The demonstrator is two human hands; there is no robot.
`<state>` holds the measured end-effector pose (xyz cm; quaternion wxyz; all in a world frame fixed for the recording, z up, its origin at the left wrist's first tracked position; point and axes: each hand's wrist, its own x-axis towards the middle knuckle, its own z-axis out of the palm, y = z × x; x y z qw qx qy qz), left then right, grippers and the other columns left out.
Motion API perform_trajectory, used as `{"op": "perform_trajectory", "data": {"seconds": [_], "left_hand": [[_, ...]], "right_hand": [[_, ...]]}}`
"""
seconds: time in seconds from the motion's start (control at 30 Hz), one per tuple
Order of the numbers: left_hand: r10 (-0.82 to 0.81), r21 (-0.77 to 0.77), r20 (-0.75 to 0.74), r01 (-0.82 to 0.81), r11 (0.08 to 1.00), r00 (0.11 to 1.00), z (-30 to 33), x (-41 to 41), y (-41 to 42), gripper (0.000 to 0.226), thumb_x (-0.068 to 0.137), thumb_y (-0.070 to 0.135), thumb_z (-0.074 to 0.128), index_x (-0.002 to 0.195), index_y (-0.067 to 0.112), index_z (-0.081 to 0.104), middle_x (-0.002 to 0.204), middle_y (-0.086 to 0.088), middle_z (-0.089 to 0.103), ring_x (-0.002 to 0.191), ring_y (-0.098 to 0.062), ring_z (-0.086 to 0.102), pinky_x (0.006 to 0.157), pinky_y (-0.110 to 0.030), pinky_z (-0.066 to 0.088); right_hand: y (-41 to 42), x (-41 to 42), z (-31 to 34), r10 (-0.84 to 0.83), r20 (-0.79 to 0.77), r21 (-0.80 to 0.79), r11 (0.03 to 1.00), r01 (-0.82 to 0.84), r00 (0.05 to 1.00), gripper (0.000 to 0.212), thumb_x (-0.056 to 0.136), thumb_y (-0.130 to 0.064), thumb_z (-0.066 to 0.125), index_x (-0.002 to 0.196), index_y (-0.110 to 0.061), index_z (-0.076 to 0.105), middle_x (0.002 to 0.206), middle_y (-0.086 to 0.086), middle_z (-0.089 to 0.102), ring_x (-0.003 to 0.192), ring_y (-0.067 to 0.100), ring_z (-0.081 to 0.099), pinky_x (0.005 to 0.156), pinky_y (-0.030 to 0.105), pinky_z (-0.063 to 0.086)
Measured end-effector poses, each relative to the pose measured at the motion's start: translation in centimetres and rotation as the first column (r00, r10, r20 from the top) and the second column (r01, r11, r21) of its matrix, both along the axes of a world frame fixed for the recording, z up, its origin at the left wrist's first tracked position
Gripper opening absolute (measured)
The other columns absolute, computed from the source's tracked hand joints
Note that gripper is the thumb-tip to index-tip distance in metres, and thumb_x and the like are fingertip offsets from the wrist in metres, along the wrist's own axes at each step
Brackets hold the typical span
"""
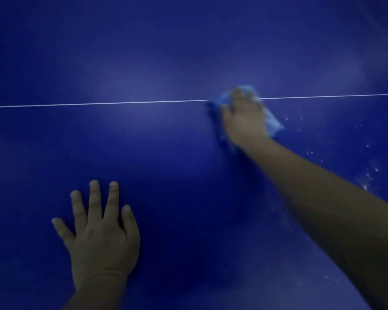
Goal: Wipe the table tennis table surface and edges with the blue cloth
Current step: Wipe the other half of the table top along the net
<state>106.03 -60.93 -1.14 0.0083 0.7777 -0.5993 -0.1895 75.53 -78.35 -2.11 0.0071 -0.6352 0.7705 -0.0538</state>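
The dark blue table tennis table [161, 148] fills the whole view, with a thin white line [99, 104] running across it from left to right. My right hand [244, 117] reaches far out and presses the light blue cloth [274, 123] flat on the table, right over the white line. The hand and cloth are blurred by motion. My left hand [101, 233] lies flat on the table near me, fingers spread and holding nothing.
Small white specks and droplets [367, 175] dot the table to the right of my right forearm. No table edge or net shows in this view.
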Motion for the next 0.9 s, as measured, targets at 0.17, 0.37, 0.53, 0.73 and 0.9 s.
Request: {"op": "perform_trajectory", "data": {"seconds": [0.17,0.37,0.53,0.73,0.9], "left_hand": [[0.003,0.029,-0.008,-0.002,1.0,1.0,0.4,-0.2,-0.1,0.061,0.099,0.056,0.008,0.155,0.041,-0.007,0.167,0.011,-0.014,0.152,-0.018,-0.025,0.118,-0.053,-0.02],[0.03,0.083,0.048,-0.034,0.996,0.998,0.1,-0.3,-0.6,0.062,0.099,0.056,0.009,0.157,0.043,-0.006,0.167,0.012,-0.016,0.152,-0.018,-0.023,0.121,-0.058,-0.013],[0.015,0.078,0.043,-0.018,0.997,0.999,0.2,-0.2,-0.4,0.062,0.099,0.056,0.009,0.158,0.042,-0.005,0.167,0.012,-0.015,0.152,-0.017,-0.025,0.119,-0.055,-0.017],[-0.002,0.067,0.034,0.0,0.998,0.999,0.1,-0.2,-0.4,0.064,0.098,0.056,0.008,0.159,0.04,-0.002,0.168,0.009,-0.012,0.153,-0.019,-0.021,0.118,-0.056,-0.017],[-0.006,0.044,0.04,0.005,0.999,0.999,-0.6,0.1,-0.2,0.063,0.099,0.058,0.011,0.16,0.04,0.003,0.169,0.007,-0.006,0.154,-0.02,-0.016,0.121,-0.062,-0.008]], "right_hand": [[1.3,-7.5,0.3,-0.625,0.057,0.076,0.78,0.621,0.779,0.066,0.105,-0.044,0.023,0.158,-0.005,0.018,0.167,0.01,0.016,0.153,0.036,0.011,0.122,0.055,0.009],[5.0,12.6,-0.9,0.432,0.076,0.102,0.893,-0.438,0.899,0.063,0.103,-0.046,0.033,0.157,-0.014,0.027,0.165,0.006,0.025,0.152,0.031,0.018,0.123,0.05,0.009],[0.8,0.3,-0.6,0.089,0.043,-0.014,0.996,-0.088,0.995,0.068,0.097,-0.051,0.027,0.15,-0.011,0.041,0.154,0.018,0.042,0.139,0.041,0.039,0.117,0.051,0.026],[0.9,-10.5,1.1,-0.711,0.082,0.129,0.703,0.7,0.699,0.067,0.104,-0.049,0.02,0.16,-0.011,0.015,0.168,0.004,0.01,0.154,0.034,0.006,0.121,0.058,0.005],[5.0,5.1,-1.5,0.152,0.05,0.054,0.987,-0.154,0.987,0.069,0.099,-0.051,0.025,0.158,-0.015,0.028,0.165,0.006,0.025,0.152,0.032,0.018,0.121,0.056,0.009]]}}
